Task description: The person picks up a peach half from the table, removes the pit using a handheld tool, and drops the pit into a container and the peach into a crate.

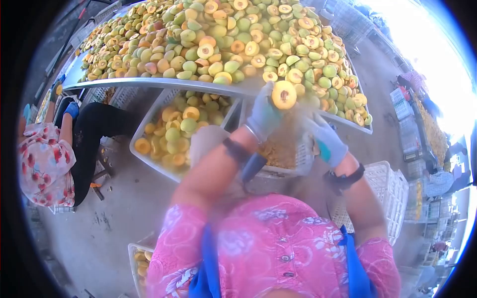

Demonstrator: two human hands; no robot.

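Note:
My left hand, in a pale grey-blue glove, grips a yellow peach half, its cut face and brownish centre turned toward me. To the right, my right hand wears a similar glove with a teal patch. Its fingers stretch up and left, apart from the peach half, and no object shows in them; they look a little blurred. Just beyond both hands, a large heap of halved and whole peaches covers the metal-edged table. Below my hands stands a crate with brownish bits inside.
A white crate of peaches stands under the table edge at left. Another white crate is by my right arm. A co-worker in a floral top sits at left. More people and stacked crates line the right side.

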